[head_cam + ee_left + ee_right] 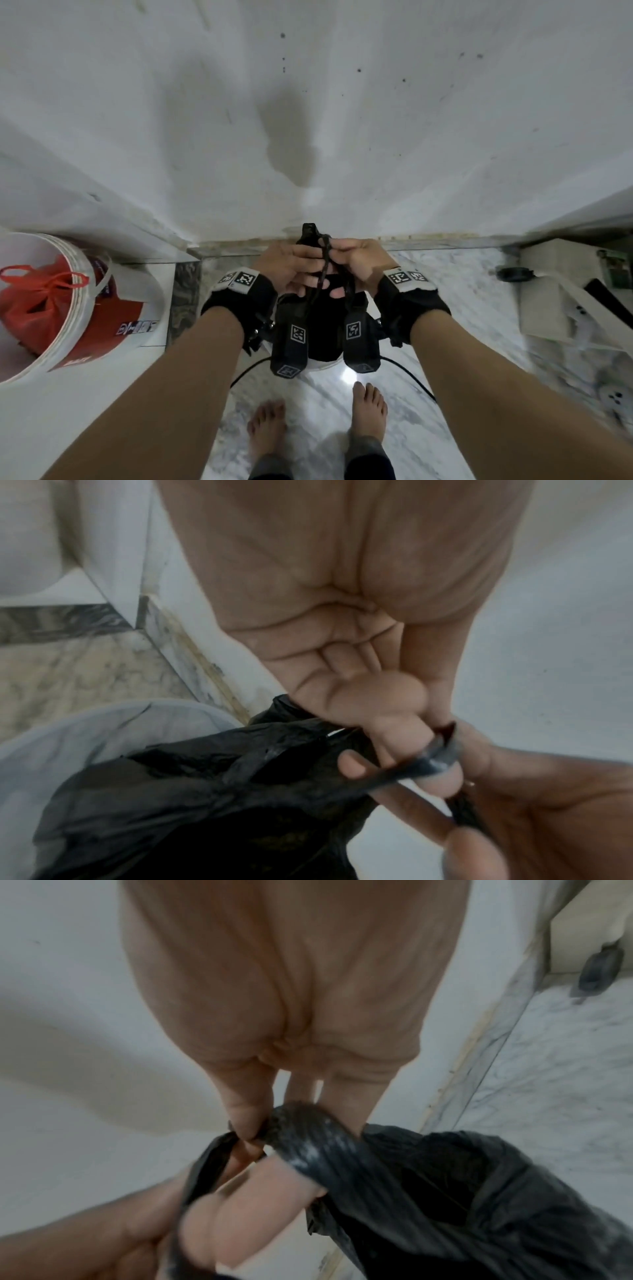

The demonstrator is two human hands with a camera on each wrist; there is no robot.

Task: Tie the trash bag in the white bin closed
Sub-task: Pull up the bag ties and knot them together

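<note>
Left hand (286, 265) and right hand (359, 262) both pinching twisted ends of crinkled black plastic trash bag (205, 791), round white plastic bin (68, 737) beneath

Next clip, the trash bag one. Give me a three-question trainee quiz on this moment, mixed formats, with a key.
1. True or false: the black trash bag already hangs clear of the white bin.
2. Multiple choice: what is the left hand doing? A) resting on the wall B) gripping a twisted strand of the bag C) holding the red bag
3. Fill in: the right hand grips a strand of the ____.

Key: 1 false, the bag's body sits inside the bin; 2 B; 3 bag. Both hands hold twisted bag strands, meeting above the bin.
</note>
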